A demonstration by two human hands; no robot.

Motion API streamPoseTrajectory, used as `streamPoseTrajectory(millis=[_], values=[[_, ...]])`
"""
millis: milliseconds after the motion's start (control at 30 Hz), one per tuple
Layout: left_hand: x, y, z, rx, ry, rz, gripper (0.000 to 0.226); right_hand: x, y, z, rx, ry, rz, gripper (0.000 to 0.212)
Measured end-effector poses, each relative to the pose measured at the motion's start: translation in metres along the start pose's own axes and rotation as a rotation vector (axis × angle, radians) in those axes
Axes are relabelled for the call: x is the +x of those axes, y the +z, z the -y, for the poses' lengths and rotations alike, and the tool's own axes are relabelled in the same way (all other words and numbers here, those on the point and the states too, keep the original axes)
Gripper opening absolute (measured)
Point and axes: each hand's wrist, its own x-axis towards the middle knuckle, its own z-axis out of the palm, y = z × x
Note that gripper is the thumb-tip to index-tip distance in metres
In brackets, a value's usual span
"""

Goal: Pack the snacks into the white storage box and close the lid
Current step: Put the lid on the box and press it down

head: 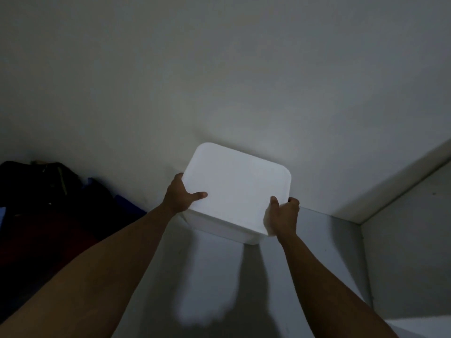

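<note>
**Far left edge.** Dark bags (36,186), heaped against the wall (219,69); dim, details not legible. A dark red surface lies below them.

**Left hand** (179,196). Forearm bare, reaching in from the lower left. The thumb lies flat on top of the lid; the fingers wrap round the lid's left edge and pass out of sight. It grips the box at its left side.

**White storage box** (219,226). Rounded corners, set askew to the wall. The lid (236,189) sits on top and covers the opening, so the contents are hidden. The box is at the far edge of a pale grey surface (317,240), close against the wall. Whether it rests on this surface or is held just above it cannot be told, nor whether the surface is a floor or a worktop. Shadows of the box and forearms fall on the surface in front.

**Right hand** (283,215). Forearm bare, reaching in from the lower right. The thumb is on the lid top by its near right corner and the fingers curl over the right edge, clasping the box.

**Right edge.** A pale upright panel (402,240) bounds the surface, its top edge slanting up toward the right.
</note>
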Motion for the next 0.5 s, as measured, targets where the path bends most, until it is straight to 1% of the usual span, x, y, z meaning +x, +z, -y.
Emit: streamPoseTrajectory(millis=[167, 267, 333, 400, 500], values=[[0.010, 0.000, 0.004, 0.017, 0.042, 0.005, 0.080, 0.006, 0.009, 0.004, -0.063, 0.022, -0.003, 0.048], [0.010, 0.001, 0.006, 0.003, 0.048, -0.029, 0.075, 0.007, 0.011, 0.003, -0.092, 0.019, -0.025, 0.049], [0.009, 0.000, 0.006, -0.022, 0.045, -0.052, 0.080, 0.007, 0.011, 0.003, -0.107, 0.000, -0.048, 0.051], [0.006, -0.001, 0.008, -0.051, 0.052, -0.073, 0.089, 0.009, 0.012, 0.006, -0.113, -0.022, -0.052, 0.050], [0.005, -0.001, 0.009, -0.079, 0.060, -0.110, 0.090, 0.011, 0.015, 0.012, -0.111, -0.028, -0.046, 0.047]])
